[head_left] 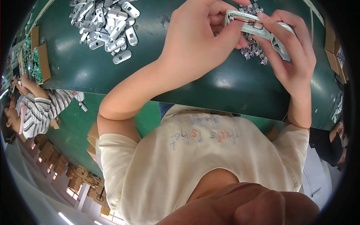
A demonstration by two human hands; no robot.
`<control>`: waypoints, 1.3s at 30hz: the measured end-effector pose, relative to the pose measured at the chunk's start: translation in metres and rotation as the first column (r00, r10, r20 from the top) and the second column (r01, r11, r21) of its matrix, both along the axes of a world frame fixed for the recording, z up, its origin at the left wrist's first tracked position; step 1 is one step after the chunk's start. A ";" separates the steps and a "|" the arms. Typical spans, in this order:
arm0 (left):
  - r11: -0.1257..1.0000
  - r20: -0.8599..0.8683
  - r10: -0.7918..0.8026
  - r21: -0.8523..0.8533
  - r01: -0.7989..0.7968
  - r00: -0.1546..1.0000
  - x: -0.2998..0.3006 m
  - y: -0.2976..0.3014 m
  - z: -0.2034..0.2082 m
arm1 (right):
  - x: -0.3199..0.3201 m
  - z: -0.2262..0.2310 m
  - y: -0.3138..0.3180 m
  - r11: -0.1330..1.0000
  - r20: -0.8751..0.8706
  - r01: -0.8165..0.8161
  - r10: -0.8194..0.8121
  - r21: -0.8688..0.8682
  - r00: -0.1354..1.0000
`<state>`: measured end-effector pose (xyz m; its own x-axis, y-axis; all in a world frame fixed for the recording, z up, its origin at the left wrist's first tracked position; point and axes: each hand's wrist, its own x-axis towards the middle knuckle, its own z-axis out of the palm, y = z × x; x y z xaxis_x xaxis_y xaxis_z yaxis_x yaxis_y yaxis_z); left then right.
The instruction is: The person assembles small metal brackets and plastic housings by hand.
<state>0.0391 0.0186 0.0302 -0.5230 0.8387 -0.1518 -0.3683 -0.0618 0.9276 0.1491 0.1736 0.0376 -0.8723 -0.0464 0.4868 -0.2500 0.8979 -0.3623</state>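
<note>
A pale green plastic case (248,29) is held up over the table, in the upper right of the frame. It is long and slim; its long axis slants from upper left to lower right, the squared end pointing to the upper left, the curved, broader end to the lower right. Its hollow side faces the viewer, likely so the red wire (245,20) inside can be seen and reached.

The right hand (302,60) grasps the broader part between fingers and thumb, seemingly to steady it. The left hand (202,37) grips the squared end, thumb over the hollow, fingers curled behind; whether the thumb also presses the wire is hard to tell.

Beneath and behind lies a heap of small shiny pieces (255,50), apparently placed within easy reach. At upper left, a pile of silver-grey covers (112,26) spreads over the dark green table (150,41). At far left stands a cardboard box (44,63).
</note>
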 end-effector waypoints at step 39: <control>0.670 -0.907 -0.382 -0.405 -0.622 0.178 -0.096 -0.022 -0.020 | -0.176 -0.045 0.182 0.788 0.244 0.503 -0.441 -0.354 0.863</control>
<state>-0.0572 -0.0038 0.0102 -0.7305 0.6657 0.1524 0.6802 0.6893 0.2494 -0.0272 0.3559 -0.0069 -0.7942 0.5570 0.2430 0.2490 0.6630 -0.7060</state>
